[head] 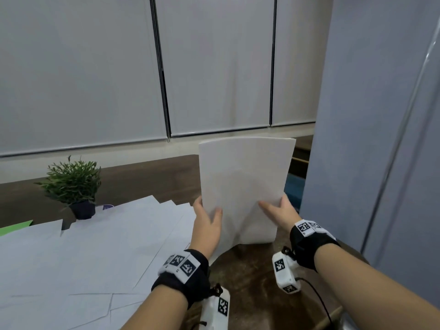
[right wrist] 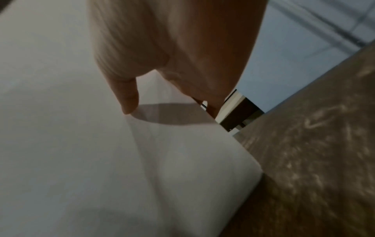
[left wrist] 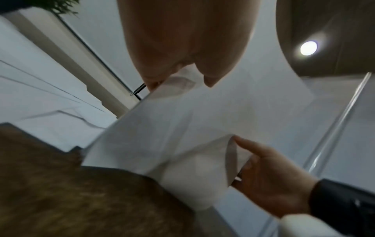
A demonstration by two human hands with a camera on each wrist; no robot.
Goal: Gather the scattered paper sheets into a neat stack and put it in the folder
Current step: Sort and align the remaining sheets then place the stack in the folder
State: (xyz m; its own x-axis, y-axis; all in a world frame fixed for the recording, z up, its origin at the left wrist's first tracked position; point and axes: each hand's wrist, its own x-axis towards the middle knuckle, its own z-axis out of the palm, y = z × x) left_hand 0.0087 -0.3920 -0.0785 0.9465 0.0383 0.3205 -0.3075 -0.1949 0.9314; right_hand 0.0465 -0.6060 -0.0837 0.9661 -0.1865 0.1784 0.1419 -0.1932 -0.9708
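Note:
A bundle of white paper sheets stands upright on its lower edge on the brown table, bowed between both hands. My left hand grips its left edge, thumb in front. My right hand grips the right edge, thumb on the front face. The left wrist view shows the sheets, the left thumb tip and my right hand pinching the far edge. The right wrist view has the thumb pressing the sheets. More sheets lie fanned out at left. A green folder corner peeks out far left.
A small potted plant stands at the back left of the table. A grey partition panel rises close on the right. Window blinds run behind the table.

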